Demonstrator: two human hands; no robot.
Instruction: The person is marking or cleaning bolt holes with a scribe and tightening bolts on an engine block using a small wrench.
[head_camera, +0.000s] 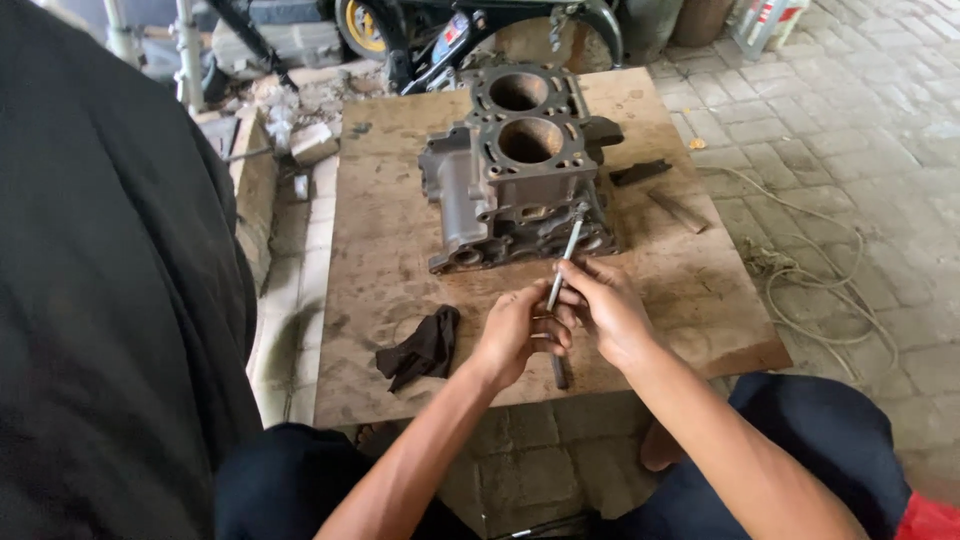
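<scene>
1. The long socket driver (566, 252) runs from both hands up to the near end of the engine block (515, 170), its tip seated on a fitting at the block's near top edge.
2. The right hand (605, 310) has its fingers closed round the shaft of the driver, just below the block.
3. The left hand (515, 335) is closed on the lower end of the shaft, beside the right hand.
4. The step in hand looks like turning a fastener on the block; the next move would call for keeping the shaft in line with the fitting while twisting.
5. The block stands on a worn wooden surface (400, 230); a dark rag (425, 347) lies left of the hands, and two dark bars (640, 172) right of the block.
</scene>
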